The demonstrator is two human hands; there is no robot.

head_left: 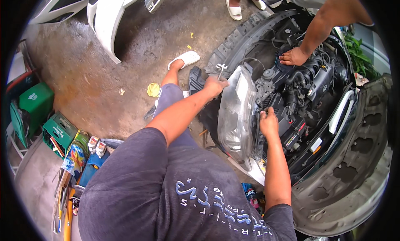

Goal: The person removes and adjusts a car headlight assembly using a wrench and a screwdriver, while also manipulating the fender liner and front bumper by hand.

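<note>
A: What takes up the most room?

B: The stained floor, and on it the car, whose engine is bare to view on the right

A: And after that?

B: The hood, down the right side with its underside showing. Then a curved white panel, well apart from the car, near the top left

A: Where's the headlight?

B: At the front corner of the car, between the person's 2 hands. It's long and clear, with the engine just beyond it to the right

A: Anything of middling size?

B: A green crate on the left, beside a row of tools and bottles. Then a white shoe on the person's foot, above the left forearm

A: Tell me about the hands

B: The left hand is closed around a wrench, near the top end of the headlight. I can't tell whether it touches the headlight too. The right hand is half curled at the headlight's engine-side edge; I can't tell if it has hold of anything

A: Is that a third arm?

B: Yes, a co-worker's hand reaches in from the top right, fingers spread over something dark by the engine

A: And the smallest thing?

B: The wrench, silver, its forked end sticking up above the left hand
</note>
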